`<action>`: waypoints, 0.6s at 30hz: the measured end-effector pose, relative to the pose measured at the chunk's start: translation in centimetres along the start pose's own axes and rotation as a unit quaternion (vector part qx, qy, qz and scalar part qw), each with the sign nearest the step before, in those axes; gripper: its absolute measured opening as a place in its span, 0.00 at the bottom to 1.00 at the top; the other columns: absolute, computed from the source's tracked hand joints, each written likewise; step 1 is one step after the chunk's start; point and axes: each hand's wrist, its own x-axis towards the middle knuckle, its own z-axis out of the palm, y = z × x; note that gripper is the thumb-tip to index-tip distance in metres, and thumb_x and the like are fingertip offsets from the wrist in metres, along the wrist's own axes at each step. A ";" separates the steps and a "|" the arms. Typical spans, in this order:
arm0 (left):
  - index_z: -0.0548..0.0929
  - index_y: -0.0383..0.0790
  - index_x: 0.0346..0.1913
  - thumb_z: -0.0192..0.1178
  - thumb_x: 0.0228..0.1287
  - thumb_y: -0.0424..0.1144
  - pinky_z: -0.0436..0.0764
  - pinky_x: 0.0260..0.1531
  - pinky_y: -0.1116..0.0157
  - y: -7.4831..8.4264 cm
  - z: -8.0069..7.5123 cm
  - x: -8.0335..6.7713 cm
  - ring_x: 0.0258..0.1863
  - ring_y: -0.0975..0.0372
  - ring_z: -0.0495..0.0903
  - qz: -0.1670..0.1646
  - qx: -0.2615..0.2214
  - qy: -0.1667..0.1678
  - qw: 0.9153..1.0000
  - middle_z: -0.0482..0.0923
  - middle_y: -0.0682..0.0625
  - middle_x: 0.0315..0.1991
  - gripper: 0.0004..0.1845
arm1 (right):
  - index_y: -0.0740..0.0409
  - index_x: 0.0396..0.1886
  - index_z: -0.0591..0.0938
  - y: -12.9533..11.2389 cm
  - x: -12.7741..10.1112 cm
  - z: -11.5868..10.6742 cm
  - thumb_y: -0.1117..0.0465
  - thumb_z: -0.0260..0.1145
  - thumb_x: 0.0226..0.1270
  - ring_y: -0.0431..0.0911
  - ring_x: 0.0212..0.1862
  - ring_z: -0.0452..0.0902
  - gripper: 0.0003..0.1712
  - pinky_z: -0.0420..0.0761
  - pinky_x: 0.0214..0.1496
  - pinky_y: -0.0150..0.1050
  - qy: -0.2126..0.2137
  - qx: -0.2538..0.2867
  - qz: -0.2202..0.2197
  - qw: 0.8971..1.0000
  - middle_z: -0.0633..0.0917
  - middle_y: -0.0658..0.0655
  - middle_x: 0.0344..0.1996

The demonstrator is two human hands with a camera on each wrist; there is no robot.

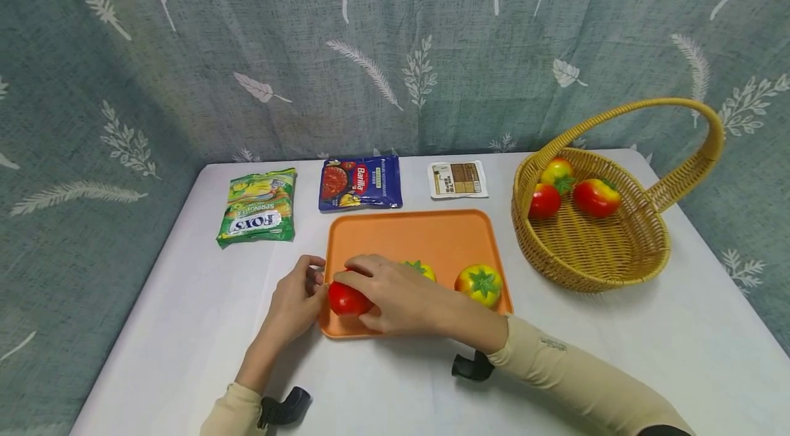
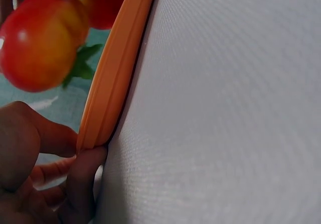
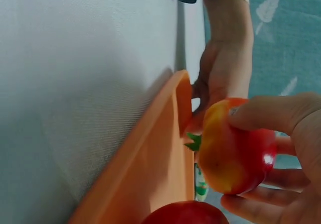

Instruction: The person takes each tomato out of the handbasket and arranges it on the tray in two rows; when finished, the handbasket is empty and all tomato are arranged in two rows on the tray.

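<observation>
your right hand [image 1: 395, 291] grips the tomato [image 1: 348, 299] over the tray's [image 1: 407, 234] near left corner; your left hand [image 1: 296, 300] pinches the tray's edge. the tomato looks light, firm, slightly slippery; hold it round its widest part.

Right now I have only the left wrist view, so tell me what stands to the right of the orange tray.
Observer: A wicker basket stands there, with three fruits showing in it.
Operator: Say which hand has the red-and-yellow fruit.
Observer: The right hand holds it.
Operator: Now give me the far side of the orange tray.
Observer: Beyond it lie a blue packet and a smaller white packet.
</observation>
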 end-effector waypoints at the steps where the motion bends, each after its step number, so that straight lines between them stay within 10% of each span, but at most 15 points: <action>1: 0.72 0.37 0.58 0.61 0.59 0.29 0.78 0.27 0.68 0.0 0.0 0.0 0.32 0.57 0.74 0.001 -0.001 0.002 1.000 0.75 0.46 0.38 0.23 | 0.53 0.66 0.76 0.0 0.1 0.1 0.53 0.74 0.60 0.48 0.61 0.74 0.34 0.78 0.56 0.36 -0.006 -0.001 0.002 1.000 0.76 0.58 0.63; 18: 0.73 0.37 0.57 0.63 0.60 0.30 0.75 0.31 0.65 -0.1 0.1 -0.1 0.32 0.57 0.73 0.008 0.005 0.009 1.000 0.75 0.47 0.37 0.22 | 0.50 0.68 0.74 0.2 0.9 1.3 0.54 0.75 0.58 0.47 0.62 0.73 0.38 0.77 0.58 0.37 -0.081 -0.023 0.047 0.995 0.74 0.55 0.64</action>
